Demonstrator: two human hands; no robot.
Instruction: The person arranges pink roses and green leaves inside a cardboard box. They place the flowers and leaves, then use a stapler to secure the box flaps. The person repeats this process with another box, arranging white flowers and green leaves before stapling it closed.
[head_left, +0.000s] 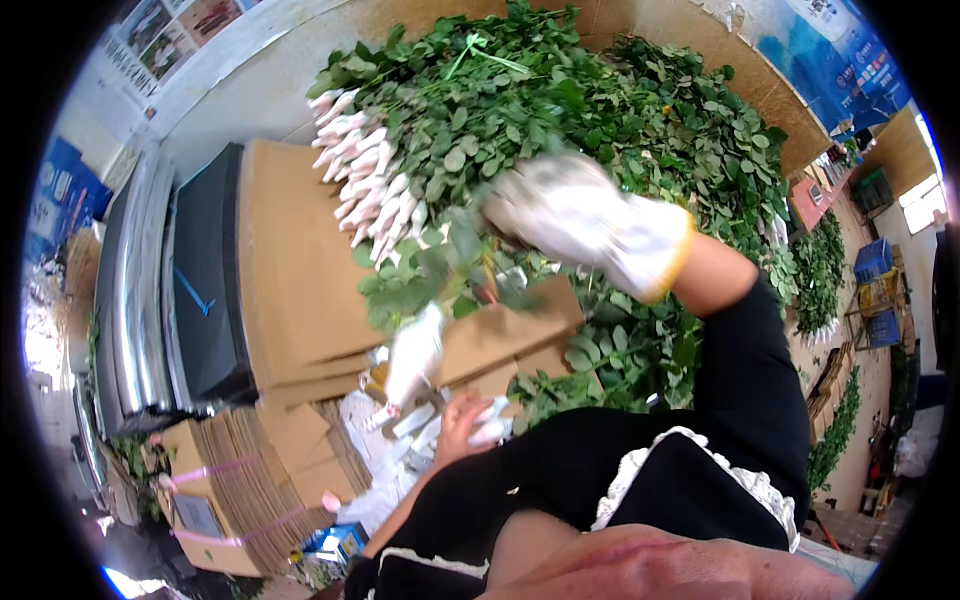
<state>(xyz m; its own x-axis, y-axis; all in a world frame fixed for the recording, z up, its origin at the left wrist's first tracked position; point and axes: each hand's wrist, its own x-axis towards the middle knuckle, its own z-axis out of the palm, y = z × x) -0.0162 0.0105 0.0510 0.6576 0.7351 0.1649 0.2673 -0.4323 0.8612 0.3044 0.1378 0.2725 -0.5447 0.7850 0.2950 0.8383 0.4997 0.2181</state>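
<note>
My right hand (577, 217), in a white glove with a yellow cuff, is blurred above the greenery. It grips a leafy flower stem (454, 262), whose head in a white sleeve (416, 349) hangs down to the left. My bare left hand (457, 424) is low in front of my body, against some white sleeves (491, 431); whether its fingers close on one is unclear. Beyond the glove lies a large heap of leafy stems (480, 112). White-sleeved heads (371, 172) are stacked along its left side.
Flat cardboard (300, 262) lies left of the heap, and a narrower cardboard piece (510, 330) lies below the glove. Strapped cardboard sheets (247, 480) stand at lower left, near dark and silvery rolls (139, 292). Blue crates (874, 270) are at far right.
</note>
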